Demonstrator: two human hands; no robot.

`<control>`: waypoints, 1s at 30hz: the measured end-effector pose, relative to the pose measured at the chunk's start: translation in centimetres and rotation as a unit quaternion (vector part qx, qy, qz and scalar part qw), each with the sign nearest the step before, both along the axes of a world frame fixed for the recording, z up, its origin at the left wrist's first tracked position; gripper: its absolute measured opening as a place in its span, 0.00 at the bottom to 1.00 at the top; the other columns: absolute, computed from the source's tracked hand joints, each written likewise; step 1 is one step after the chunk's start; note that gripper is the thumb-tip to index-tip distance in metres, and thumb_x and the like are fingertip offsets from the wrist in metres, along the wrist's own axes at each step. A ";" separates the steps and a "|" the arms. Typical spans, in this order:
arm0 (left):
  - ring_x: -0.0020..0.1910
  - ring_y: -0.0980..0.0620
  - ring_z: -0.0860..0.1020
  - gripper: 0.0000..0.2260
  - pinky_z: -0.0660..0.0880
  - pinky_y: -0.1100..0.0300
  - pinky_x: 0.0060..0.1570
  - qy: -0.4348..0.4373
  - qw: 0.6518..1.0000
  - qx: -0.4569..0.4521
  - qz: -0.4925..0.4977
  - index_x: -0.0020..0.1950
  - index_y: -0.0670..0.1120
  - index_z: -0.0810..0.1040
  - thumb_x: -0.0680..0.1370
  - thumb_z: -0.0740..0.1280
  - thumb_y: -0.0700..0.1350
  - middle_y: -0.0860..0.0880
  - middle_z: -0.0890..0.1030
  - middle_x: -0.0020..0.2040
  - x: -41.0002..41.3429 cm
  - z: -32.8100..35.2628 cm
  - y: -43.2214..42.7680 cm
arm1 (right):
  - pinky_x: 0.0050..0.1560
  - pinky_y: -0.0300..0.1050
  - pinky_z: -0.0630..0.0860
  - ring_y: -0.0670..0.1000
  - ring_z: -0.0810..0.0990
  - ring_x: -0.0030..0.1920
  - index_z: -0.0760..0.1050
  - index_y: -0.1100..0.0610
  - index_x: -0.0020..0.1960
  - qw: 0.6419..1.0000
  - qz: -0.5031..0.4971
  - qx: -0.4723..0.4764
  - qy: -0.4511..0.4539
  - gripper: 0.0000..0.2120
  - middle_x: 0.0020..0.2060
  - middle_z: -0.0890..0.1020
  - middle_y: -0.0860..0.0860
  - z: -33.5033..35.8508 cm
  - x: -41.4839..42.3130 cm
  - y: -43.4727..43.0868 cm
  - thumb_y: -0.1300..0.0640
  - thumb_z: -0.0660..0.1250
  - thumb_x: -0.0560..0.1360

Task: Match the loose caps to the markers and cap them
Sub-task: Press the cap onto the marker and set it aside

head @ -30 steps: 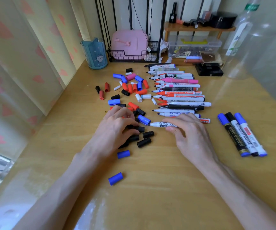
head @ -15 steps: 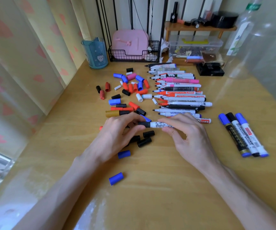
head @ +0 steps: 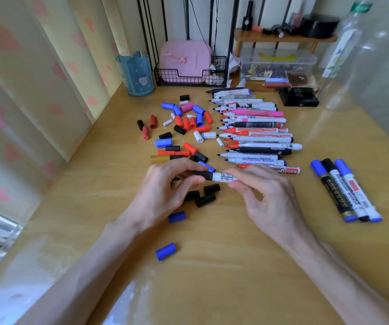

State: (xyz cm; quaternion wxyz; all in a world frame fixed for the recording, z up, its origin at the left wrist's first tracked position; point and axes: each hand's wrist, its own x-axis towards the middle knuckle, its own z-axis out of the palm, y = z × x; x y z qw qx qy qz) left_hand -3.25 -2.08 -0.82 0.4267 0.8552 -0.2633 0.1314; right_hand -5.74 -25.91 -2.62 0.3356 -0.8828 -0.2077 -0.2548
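A white marker (head: pixel 225 177) is held level just above the desk, and a black cap (head: pixel 204 175) sits on its left end. My left hand (head: pixel 165 186) pinches that cap; my right hand (head: pixel 266 195) grips the marker's barrel. A row of several uncapped markers (head: pixel 254 132) lies behind my right hand. Loose caps (head: pixel 188 123) in blue, red, black, white and pink are scattered behind my left hand. Three black caps (head: pixel 202 194) lie under my hands. Two blue caps (head: pixel 176 216) (head: pixel 165 251) rest closer to me.
Three capped markers (head: pixel 345 191) lie side by side at the right. At the back stand a blue cup (head: pixel 136 73), a wire basket (head: pixel 188 77) holding a pink box, a clear plastic box (head: pixel 277 64) and a black box (head: pixel 298 97). A clear bottle (head: pixel 350 55) stands at the far right.
My left hand picked a black cap from the pile and brought it onto the tip of the marker that my right hand lifted off the desk.
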 end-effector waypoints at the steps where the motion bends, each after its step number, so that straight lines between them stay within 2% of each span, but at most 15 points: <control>1: 0.43 0.57 0.82 0.06 0.76 0.65 0.46 0.005 1.000 0.021 0.001 0.57 0.46 0.85 0.80 0.74 0.42 0.59 0.84 0.45 0.3 -0.1 0.1 | 0.47 0.55 0.77 0.53 0.80 0.47 0.85 0.54 0.61 1.000 0.002 -0.005 0.009 0.10 0.45 0.83 0.47 -0.1 0.2 0.0 0.58 0.70 0.81; 4: 0.44 0.60 0.79 0.06 0.73 0.66 0.47 0.013 0.997 0.080 0.019 0.57 0.50 0.84 0.80 0.74 0.45 0.60 0.83 0.46 1.4 -0.1 0.9 | 0.52 0.54 0.77 0.54 0.80 0.51 0.84 0.55 0.61 1.000 -0.014 -0.013 0.018 0.10 0.48 0.84 0.47 -0.4 1.2 -0.4 0.60 0.72 0.80; 8: 0.54 0.58 0.78 0.09 0.71 0.69 0.53 0.008 0.991 0.126 0.035 0.60 0.52 0.83 0.80 0.74 0.46 0.57 0.83 0.55 1.5 -0.4 2.4 | 0.54 0.52 0.77 0.54 0.80 0.51 0.84 0.55 0.60 0.998 -0.061 -0.002 0.028 0.11 0.47 0.84 0.48 -0.6 1.5 -1.3 0.62 0.72 0.79; 10: 0.59 0.55 0.77 0.10 0.72 0.64 0.60 0.009 0.989 0.145 0.023 0.61 0.51 0.83 0.80 0.74 0.47 0.57 0.82 0.57 1.3 -0.7 2.7 | 0.54 0.48 0.76 0.53 0.80 0.51 0.84 0.55 0.60 0.997 -0.067 0.003 0.025 0.11 0.47 0.84 0.47 -0.5 1.5 -1.4 0.63 0.73 0.79; 12: 0.60 0.54 0.76 0.09 0.73 0.59 0.62 0.014 0.990 0.141 0.019 0.60 0.52 0.84 0.80 0.74 0.49 0.56 0.81 0.57 1.2 -0.6 2.8 | 0.54 0.45 0.74 0.53 0.80 0.50 0.84 0.55 0.60 0.998 -0.064 0.003 0.021 0.11 0.46 0.84 0.47 -0.4 1.5 -1.2 0.63 0.73 0.79; 14: 0.59 0.52 0.76 0.09 0.72 0.58 0.61 0.024 0.990 0.137 0.011 0.56 0.53 0.84 0.78 0.75 0.53 0.56 0.79 0.55 1.0 -0.3 2.9 | 0.54 0.44 0.74 0.53 0.80 0.50 0.84 0.56 0.61 0.998 -0.056 0.001 0.021 0.11 0.46 0.84 0.48 -0.4 1.4 -1.0 0.63 0.73 0.79; 17: 0.56 0.53 0.72 0.11 0.72 0.54 0.60 0.016 0.981 0.193 -0.003 0.52 0.56 0.85 0.75 0.76 0.59 0.58 0.74 0.53 0.7 -0.4 3.0 | 0.54 0.45 0.75 0.53 0.80 0.50 0.84 0.56 0.61 0.998 -0.055 -0.001 0.023 0.11 0.46 0.84 0.48 -0.4 1.3 -1.0 0.62 0.73 0.79; 19: 0.55 0.55 0.70 0.10 0.73 0.52 0.59 0.012 0.975 0.222 -0.004 0.52 0.56 0.85 0.74 0.77 0.59 0.58 0.72 0.52 0.6 -0.7 2.9 | 0.55 0.47 0.76 0.54 0.81 0.51 0.84 0.56 0.61 0.998 -0.057 0.002 0.025 0.11 0.47 0.84 0.48 -0.4 1.3 -1.1 0.62 0.73 0.79; 22: 0.54 0.56 0.69 0.10 0.72 0.54 0.59 0.007 0.973 0.230 0.005 0.52 0.55 0.86 0.75 0.76 0.57 0.58 0.72 0.52 0.7 -0.9 2.7 | 0.55 0.48 0.76 0.54 0.80 0.51 0.84 0.56 0.61 0.998 -0.055 0.001 0.025 0.11 0.47 0.84 0.48 -0.4 1.2 -1.0 0.62 0.73 0.79; 24: 0.54 0.56 0.69 0.10 0.72 0.56 0.58 0.005 0.974 0.224 0.009 0.53 0.54 0.86 0.76 0.76 0.56 0.58 0.74 0.52 0.7 -0.8 2.7 | 0.55 0.47 0.75 0.54 0.80 0.51 0.84 0.56 0.61 0.998 -0.054 0.002 0.025 0.11 0.47 0.84 0.48 -0.4 1.2 -1.0 0.62 0.73 0.79; 27: 0.55 0.56 0.75 0.09 0.72 0.62 0.55 0.013 0.984 0.177 0.011 0.55 0.53 0.84 0.79 0.73 0.55 0.59 0.79 0.53 0.5 -0.5 2.7 | 0.56 0.45 0.75 0.53 0.80 0.51 0.85 0.55 0.60 0.999 -0.037 0.010 0.023 0.11 0.48 0.84 0.47 -0.1 1.2 -1.1 0.61 0.73 0.79; 30: 0.48 0.57 0.80 0.08 0.72 0.66 0.46 0.018 0.991 0.130 0.025 0.56 0.53 0.83 0.79 0.74 0.52 0.59 0.82 0.46 0.3 0.0 2.3 | 0.56 0.45 0.75 0.51 0.79 0.51 0.85 0.54 0.60 1.000 -0.006 0.005 0.013 0.12 0.49 0.84 0.46 0.0 1.0 -1.0 0.63 0.74 0.78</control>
